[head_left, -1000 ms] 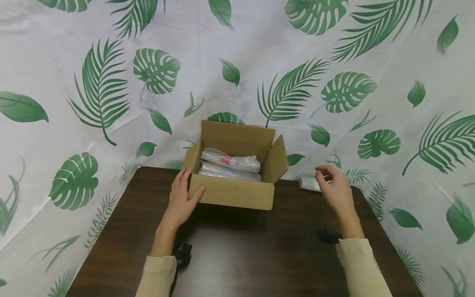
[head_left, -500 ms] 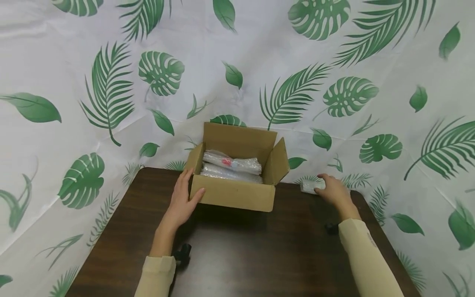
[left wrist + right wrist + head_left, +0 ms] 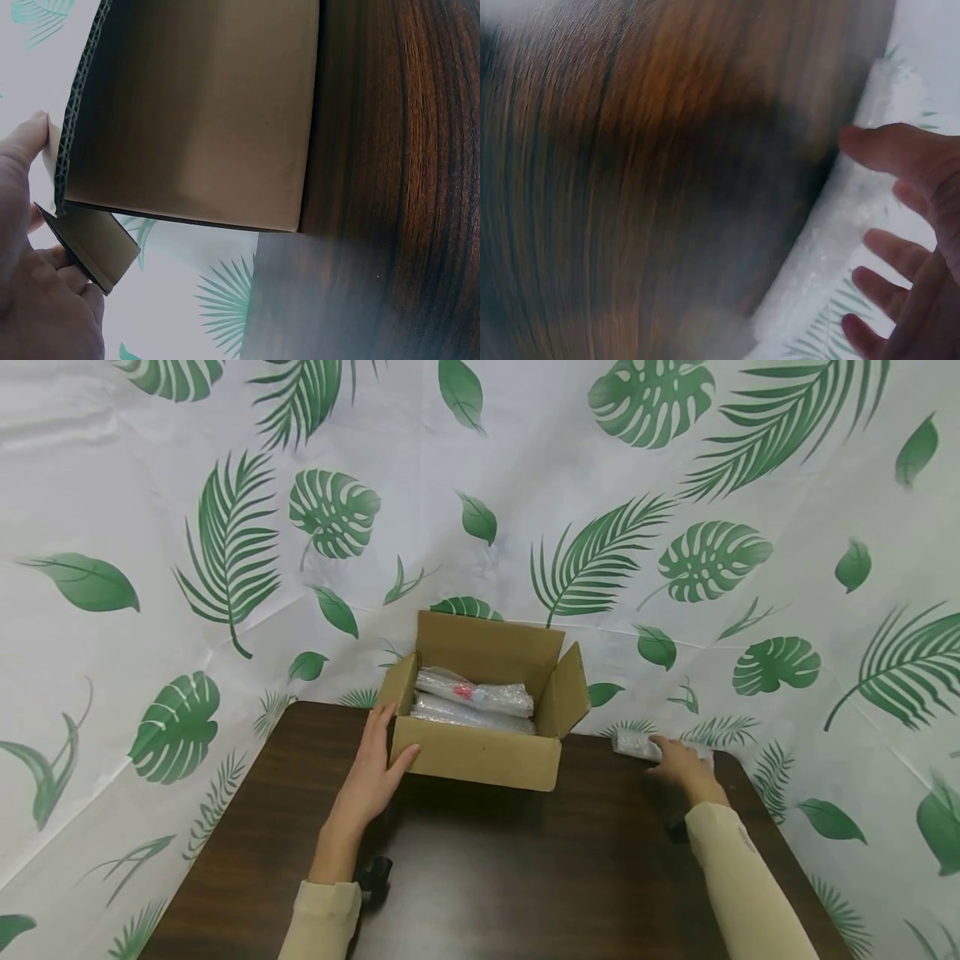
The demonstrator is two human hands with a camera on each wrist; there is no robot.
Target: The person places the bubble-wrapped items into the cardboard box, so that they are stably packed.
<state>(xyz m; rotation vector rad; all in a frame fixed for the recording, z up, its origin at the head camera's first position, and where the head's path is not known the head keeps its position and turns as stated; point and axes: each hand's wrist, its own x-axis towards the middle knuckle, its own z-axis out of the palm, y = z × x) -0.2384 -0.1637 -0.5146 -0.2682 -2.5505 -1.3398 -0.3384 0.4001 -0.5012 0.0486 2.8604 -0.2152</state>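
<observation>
An open cardboard box (image 3: 477, 759) stands near the back edge of the table. Two bubble-wrapped packages lie in it, the upper one (image 3: 498, 697) with a red patch showing. My left hand (image 3: 369, 778) rests on the box's left front corner, thumb on the front flap and fingers along the left flap (image 3: 105, 244). At the back right, my right hand (image 3: 682, 767) is over a bubble-wrapped roll (image 3: 633, 744). In the right wrist view, the thumb and spread fingers of that hand reach across the roll (image 3: 825, 236) without closing round it. What the wrapping contains cannot be made out.
The dark wooden table (image 3: 480, 877) extends in front of the box. Right behind it hangs a white cloth (image 3: 517, 460) printed with green leaves. A right side flap (image 3: 567, 692) of the box sticks up.
My right hand has come down and forward onto the wrapped roll at the back right. The left hand keeps its place at the box corner. The head view has shifted slightly.
</observation>
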